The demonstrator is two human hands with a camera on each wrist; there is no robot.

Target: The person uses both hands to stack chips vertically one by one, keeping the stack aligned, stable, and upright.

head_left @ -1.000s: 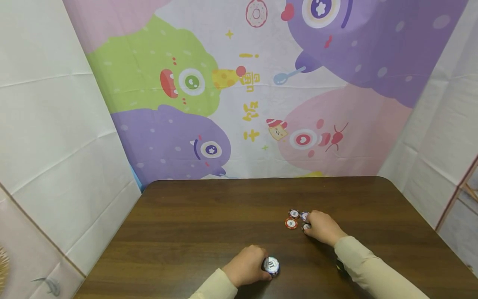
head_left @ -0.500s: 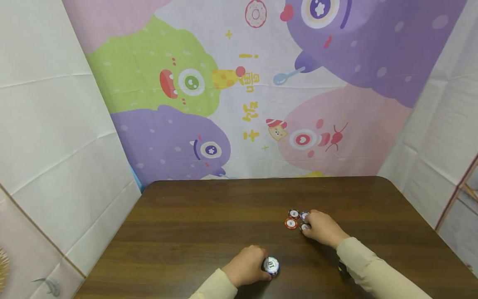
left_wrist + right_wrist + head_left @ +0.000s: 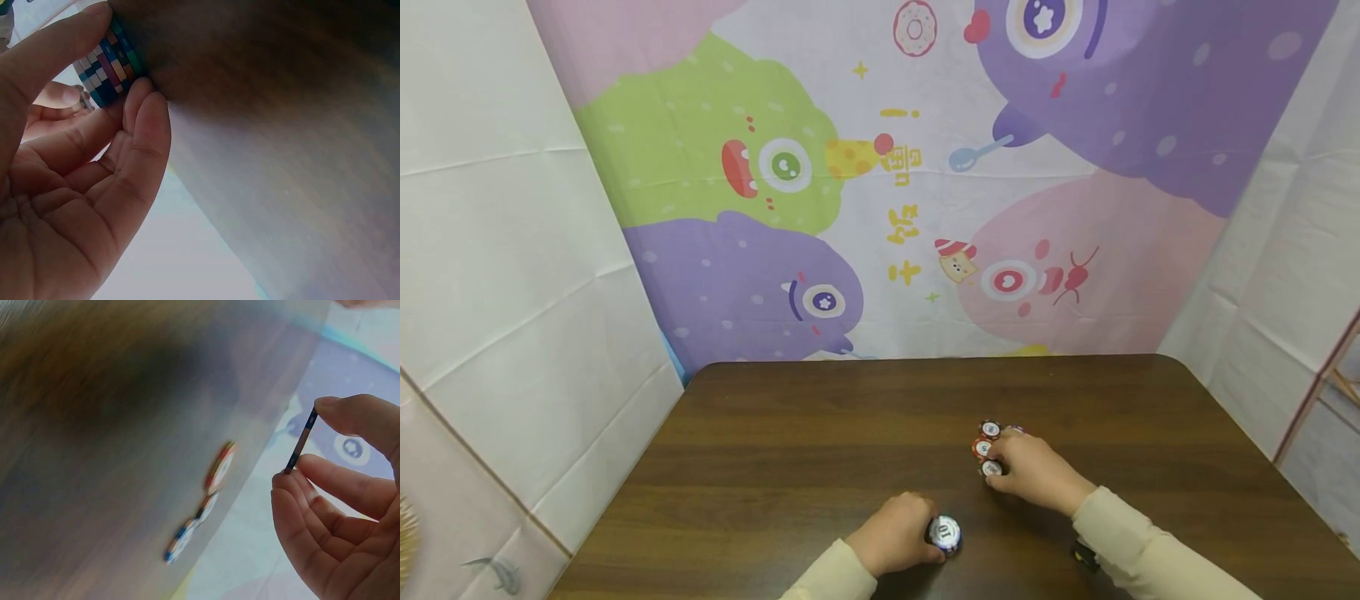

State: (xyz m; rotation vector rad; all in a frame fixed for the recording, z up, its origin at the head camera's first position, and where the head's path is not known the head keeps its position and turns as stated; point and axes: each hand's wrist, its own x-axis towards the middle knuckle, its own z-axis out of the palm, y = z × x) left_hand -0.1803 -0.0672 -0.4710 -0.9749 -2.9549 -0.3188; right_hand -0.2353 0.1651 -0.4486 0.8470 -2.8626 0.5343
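My left hand point(image 3: 897, 533) grips a short stack of poker chips point(image 3: 945, 533) near the front of the table, its top chip marked 10. In the left wrist view, thumb and fingers wrap the stack's edge point(image 3: 112, 65), with several coloured layers showing. My right hand point(image 3: 1037, 471) pinches a single dark-edged poker chip point(image 3: 992, 469); the right wrist view shows this chip point(image 3: 301, 440) edge-on between thumb and fingers. Just beyond lie a red poker chip point(image 3: 981, 448), a dark one point(image 3: 990, 428) and a blue one point(image 3: 1017, 428), partly hidden by the right hand.
The brown wooden table point(image 3: 790, 450) ends at a cartoon-printed cloth point(image 3: 737, 275). Pale cloth point(image 3: 512, 250) hangs along the left, with more on the right. A small dark object point(image 3: 1086, 554) shows under the right sleeve.
My right hand has drawn left and nearer to me, carrying the dark-edged poker chip away from the blue one to just in front of the red one. The left hand and its stack stayed still.
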